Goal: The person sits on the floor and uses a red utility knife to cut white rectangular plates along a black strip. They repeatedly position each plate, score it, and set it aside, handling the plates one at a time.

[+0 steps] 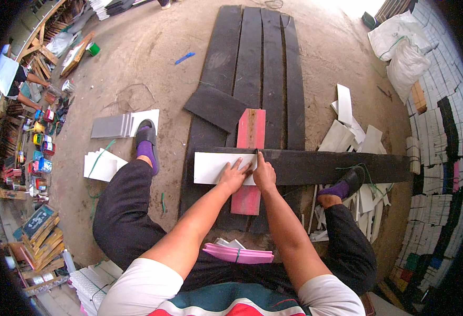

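A white rectangular sheet lies on the left end of a long black foam-like strip, which runs crosswise in front of me. My left hand presses flat on the sheet with its fingers spread. At the sheet's right edge my right hand is closed, forefinger pointing away from me. A small dark tip shows by that forefinger; the rest of what it holds is hidden. Under the strip is a pink board with a worn brown middle, its ends sticking out on the near and far sides.
Long black strips lie beneath, with a loose black piece on them. White offcuts are heaped at right, under my foot. Grey sheets lie left, pink sheets near my lap. A blue tool lies beyond. Another person's hands show far left.
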Demonstrator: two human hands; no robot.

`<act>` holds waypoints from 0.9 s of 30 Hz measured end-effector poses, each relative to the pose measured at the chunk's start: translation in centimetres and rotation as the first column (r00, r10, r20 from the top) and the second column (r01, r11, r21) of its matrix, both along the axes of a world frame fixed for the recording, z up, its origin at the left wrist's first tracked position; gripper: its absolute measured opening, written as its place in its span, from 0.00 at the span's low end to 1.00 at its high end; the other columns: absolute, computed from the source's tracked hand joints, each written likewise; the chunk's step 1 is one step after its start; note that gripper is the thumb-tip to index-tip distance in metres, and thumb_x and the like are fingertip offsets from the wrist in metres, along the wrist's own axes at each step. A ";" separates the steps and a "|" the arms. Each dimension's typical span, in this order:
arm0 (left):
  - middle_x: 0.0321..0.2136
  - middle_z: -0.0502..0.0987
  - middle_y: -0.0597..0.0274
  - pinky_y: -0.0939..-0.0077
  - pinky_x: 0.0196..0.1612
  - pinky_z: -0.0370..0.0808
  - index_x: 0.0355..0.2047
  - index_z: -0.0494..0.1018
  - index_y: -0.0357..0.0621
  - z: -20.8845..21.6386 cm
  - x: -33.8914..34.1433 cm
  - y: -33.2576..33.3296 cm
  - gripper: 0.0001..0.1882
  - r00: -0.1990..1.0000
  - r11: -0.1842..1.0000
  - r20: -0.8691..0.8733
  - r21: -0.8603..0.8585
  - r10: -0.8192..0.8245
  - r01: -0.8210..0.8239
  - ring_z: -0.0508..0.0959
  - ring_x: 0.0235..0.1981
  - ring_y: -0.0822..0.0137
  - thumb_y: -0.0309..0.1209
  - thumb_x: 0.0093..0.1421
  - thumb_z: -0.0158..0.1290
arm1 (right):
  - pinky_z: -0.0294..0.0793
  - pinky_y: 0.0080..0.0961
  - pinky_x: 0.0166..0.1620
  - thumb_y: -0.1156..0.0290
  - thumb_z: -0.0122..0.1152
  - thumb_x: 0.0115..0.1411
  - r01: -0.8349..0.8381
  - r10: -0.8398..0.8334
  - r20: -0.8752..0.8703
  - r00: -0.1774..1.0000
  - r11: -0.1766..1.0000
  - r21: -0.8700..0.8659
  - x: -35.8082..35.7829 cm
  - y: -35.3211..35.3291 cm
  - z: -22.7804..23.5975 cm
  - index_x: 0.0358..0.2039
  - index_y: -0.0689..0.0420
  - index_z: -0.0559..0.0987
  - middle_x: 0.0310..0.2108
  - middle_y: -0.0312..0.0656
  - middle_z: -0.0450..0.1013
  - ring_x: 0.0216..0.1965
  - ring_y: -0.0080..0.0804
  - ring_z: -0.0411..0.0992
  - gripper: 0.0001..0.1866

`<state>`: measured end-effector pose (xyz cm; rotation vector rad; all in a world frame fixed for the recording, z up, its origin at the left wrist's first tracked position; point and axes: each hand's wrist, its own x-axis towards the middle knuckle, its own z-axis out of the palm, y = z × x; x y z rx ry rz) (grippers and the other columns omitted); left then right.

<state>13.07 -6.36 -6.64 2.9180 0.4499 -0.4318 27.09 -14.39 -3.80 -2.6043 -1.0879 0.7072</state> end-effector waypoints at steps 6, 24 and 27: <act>0.75 0.47 0.79 0.36 0.66 0.60 0.68 0.65 0.71 -1.0 0.4 0.1 0.28 0.995 1.000 -0.104 0.019 0.003 -0.001 0.48 0.76 0.54 0.35 0.68 0.46 | 0.81 0.50 0.45 0.67 0.55 0.65 0.017 -0.018 -0.022 1.000 0.999 -0.045 -0.5 0.2 0.3 0.72 0.49 0.58 0.44 0.62 0.77 0.44 0.59 0.80 0.36; 0.76 0.47 0.79 0.38 0.66 0.61 0.71 0.57 0.74 0.1 0.4 -0.1 0.40 0.996 1.000 -0.087 -0.012 0.003 -0.004 0.48 0.76 0.55 0.41 0.61 0.60 | 0.80 0.52 0.44 0.71 0.52 0.63 0.045 -0.052 -0.089 0.995 0.996 -0.073 -4.7 -5.2 3.0 0.67 0.59 0.62 0.39 0.63 0.79 0.41 0.61 0.80 0.31; 0.76 0.47 0.80 0.38 0.66 0.62 0.72 0.57 0.74 0.2 0.1 -0.3 0.44 0.998 1.000 -0.066 0.008 0.003 -0.002 0.48 0.76 0.56 0.42 0.56 0.65 | 0.80 0.52 0.44 0.71 0.52 0.62 0.039 -0.048 -0.097 0.994 0.995 -0.093 -6.4 -7.3 3.0 0.69 0.58 0.61 0.39 0.63 0.78 0.40 0.62 0.80 0.33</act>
